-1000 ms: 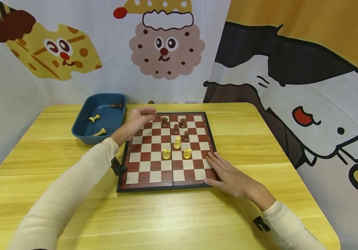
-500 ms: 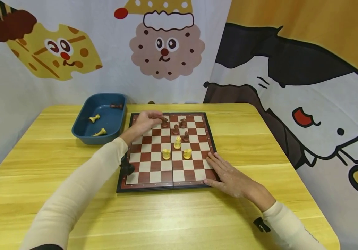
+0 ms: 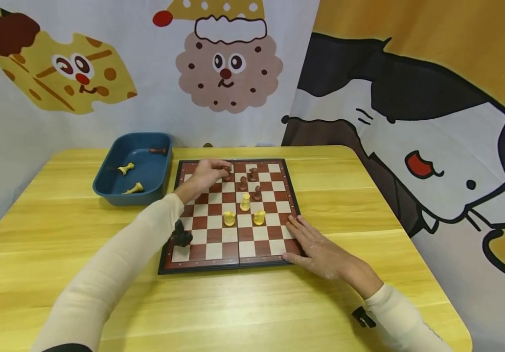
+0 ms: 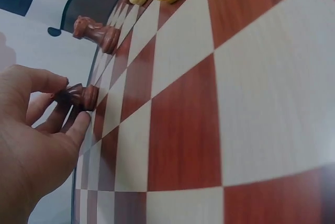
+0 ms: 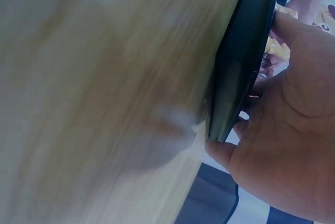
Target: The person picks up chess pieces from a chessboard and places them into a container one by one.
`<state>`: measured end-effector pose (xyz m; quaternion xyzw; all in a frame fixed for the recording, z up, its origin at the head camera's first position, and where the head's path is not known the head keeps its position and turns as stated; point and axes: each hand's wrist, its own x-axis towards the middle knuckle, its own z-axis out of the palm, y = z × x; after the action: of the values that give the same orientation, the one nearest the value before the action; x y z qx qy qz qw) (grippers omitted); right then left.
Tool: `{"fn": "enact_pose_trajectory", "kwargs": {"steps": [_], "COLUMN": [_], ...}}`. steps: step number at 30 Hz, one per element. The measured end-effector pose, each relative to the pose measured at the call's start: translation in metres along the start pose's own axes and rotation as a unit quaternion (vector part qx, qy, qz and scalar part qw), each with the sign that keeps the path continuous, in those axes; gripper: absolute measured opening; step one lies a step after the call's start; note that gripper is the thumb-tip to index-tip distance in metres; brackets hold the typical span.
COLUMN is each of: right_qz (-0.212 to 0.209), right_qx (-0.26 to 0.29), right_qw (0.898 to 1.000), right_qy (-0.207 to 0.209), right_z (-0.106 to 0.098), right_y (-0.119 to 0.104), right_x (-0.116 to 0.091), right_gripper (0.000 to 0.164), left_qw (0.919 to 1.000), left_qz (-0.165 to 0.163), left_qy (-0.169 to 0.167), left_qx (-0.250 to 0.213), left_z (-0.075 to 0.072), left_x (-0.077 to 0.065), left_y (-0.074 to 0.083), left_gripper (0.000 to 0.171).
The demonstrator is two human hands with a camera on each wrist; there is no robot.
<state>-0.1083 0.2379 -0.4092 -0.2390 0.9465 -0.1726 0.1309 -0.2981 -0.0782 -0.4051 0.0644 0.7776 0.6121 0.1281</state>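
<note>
A red-and-white chessboard (image 3: 208,234) lies on the table. At its far side my left hand (image 3: 208,174) holds the head of a brown chess knight (image 4: 86,97) with the fingertips; the base stands on or just at the board. Another brown knight (image 3: 253,174) stands to its right, with two smaller brown pieces nearby, one of them a brown piece (image 3: 257,193). A pale yellow piece (image 3: 245,202) stands mid-board, in front of two yellow knights, one a yellow knight (image 3: 229,219). My right hand (image 3: 323,252) rests with extended fingers on the board's right edge.
A blue plastic tub (image 3: 133,199) stands left of the board's far corner. Inside lie two yellow pieces, one a yellow chess piece (image 3: 134,188), and a brown piece (image 3: 157,151). A printed cartoon curtain (image 3: 230,73) hangs behind the yellow wooden table (image 3: 217,313).
My left hand has come from over the board's far left corner, rightward and down, to the brown knight and taken hold of it. The right hand keeps its place on the board.
</note>
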Motion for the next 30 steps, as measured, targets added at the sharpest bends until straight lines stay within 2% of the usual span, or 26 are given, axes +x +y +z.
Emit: {"fn": "enact_pose_trajectory", "kwargs": {"steps": [8,12,21,24,30], "right_qz": [0.016,0.014,0.004,0.001,0.002], "right_qx": [0.000,0.001,0.009,0.011,0.015], "right_qw": [1.000,1.000,1.000,1.000,1.000], "right_qy": [-0.010,-0.007,0.000,0.003,0.006], "right_z": [-0.0006,-0.0020,-0.0001,-0.0001,0.0009], "right_y": [-0.0022,-0.0013,-0.0008,-0.0015,-0.0025], "right_x": [0.0016,0.0003,0.0008,0.0004,0.0006], "right_gripper": [0.089,0.089,0.087,0.087,0.087], "left_qw": [0.9989,0.9984,0.9980,0.9982,0.9991], "left_qz": [0.004,0.004,0.014,0.019,0.035], "left_qy": [0.026,0.039,0.038,0.037,0.026], "left_qx": [0.039,0.041,0.049,0.043,0.000], "left_z": [0.0032,0.0061,0.0058,0.0046,-0.0012], "left_x": [-0.0011,0.0010,0.0015,0.0014,0.0016], "left_y": [-0.0020,-0.0036,-0.0070,-0.0066,-0.0028], "left_gripper": [0.028,0.026,0.024,0.025,0.027]}}
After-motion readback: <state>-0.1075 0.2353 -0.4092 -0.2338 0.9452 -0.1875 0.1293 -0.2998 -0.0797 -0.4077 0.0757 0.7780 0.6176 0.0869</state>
